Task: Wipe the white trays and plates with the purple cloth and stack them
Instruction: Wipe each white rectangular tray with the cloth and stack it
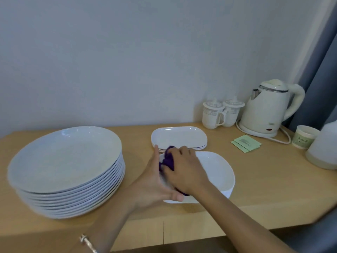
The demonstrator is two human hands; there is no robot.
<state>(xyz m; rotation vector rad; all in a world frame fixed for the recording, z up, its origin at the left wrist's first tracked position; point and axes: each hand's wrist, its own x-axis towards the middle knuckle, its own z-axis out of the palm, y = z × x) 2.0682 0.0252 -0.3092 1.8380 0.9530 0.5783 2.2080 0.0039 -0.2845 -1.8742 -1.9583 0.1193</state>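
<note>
Head view, sole camera: wide-angle, close above the bench's (264,179) near edge, facing forward and down toward the wall (127,52).

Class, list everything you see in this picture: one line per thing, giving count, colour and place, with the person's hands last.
round plates: stack of about ten, white, table's left
oblong trays: small stack, white, centre back
square plate: one, white, centre front
cloth: one, purple, on the square plate
lidded mugs: two, white, back right
kettle: one, cream, beside the mugs
sachets: two, green, before the kettle
paper cup: one, pale, far right
rounded object: one, white, right edge, cut off
table: one, light wood
curtain: one, grey, right edge
left hand: grips the square plate's rim
right hand: holds the cloth
</note>
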